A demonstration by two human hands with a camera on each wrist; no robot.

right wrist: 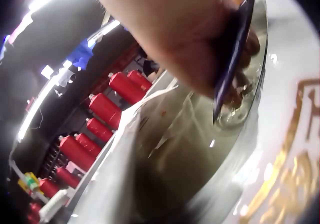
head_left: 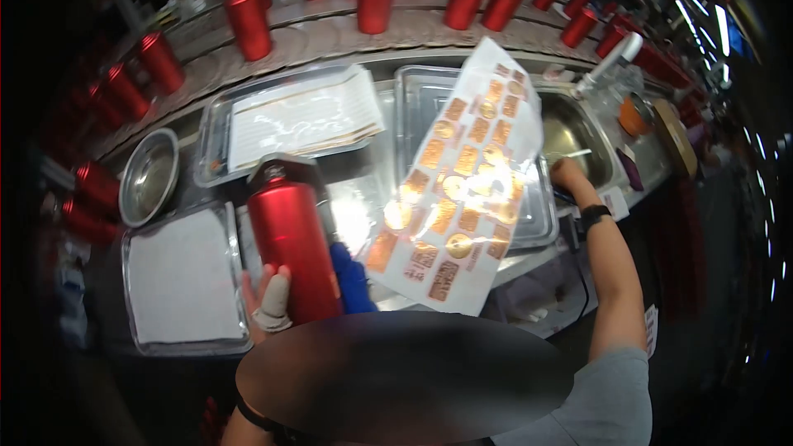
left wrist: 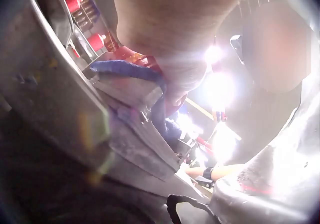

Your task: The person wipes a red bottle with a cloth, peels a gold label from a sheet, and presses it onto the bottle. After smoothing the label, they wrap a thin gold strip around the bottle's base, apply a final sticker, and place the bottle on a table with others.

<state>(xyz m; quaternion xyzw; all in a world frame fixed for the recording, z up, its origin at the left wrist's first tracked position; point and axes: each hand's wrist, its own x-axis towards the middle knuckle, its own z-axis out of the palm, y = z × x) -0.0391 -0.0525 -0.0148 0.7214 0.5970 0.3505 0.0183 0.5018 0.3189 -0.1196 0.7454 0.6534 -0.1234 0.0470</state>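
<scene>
A large red metal bottle (head_left: 285,223) leans at the front of the counter beside a blue cloth (head_left: 351,281). My left hand (head_left: 271,301) rests along its left side with fingers extended, pale wraps on some of them; glare and the wrist hide most of it in the left wrist view. Over at the sink (head_left: 607,173), my right hand (head_left: 570,177) grips a thin, flat piece with a dark purple-blue edge (right wrist: 234,59). The right fingertips (right wrist: 235,100) dip into the water (right wrist: 185,139). A transparent sheet of gold decals (head_left: 462,169) lies between bottle and sink.
Under the decal sheet is a clear tray (head_left: 413,87). Left of it are a tray with stacked sheets (head_left: 306,111), a metal bowl (head_left: 150,177) and a white-lined tray (head_left: 186,277). Red bottles (head_left: 376,0) line the back. A faucet (head_left: 611,62) overhangs the sink.
</scene>
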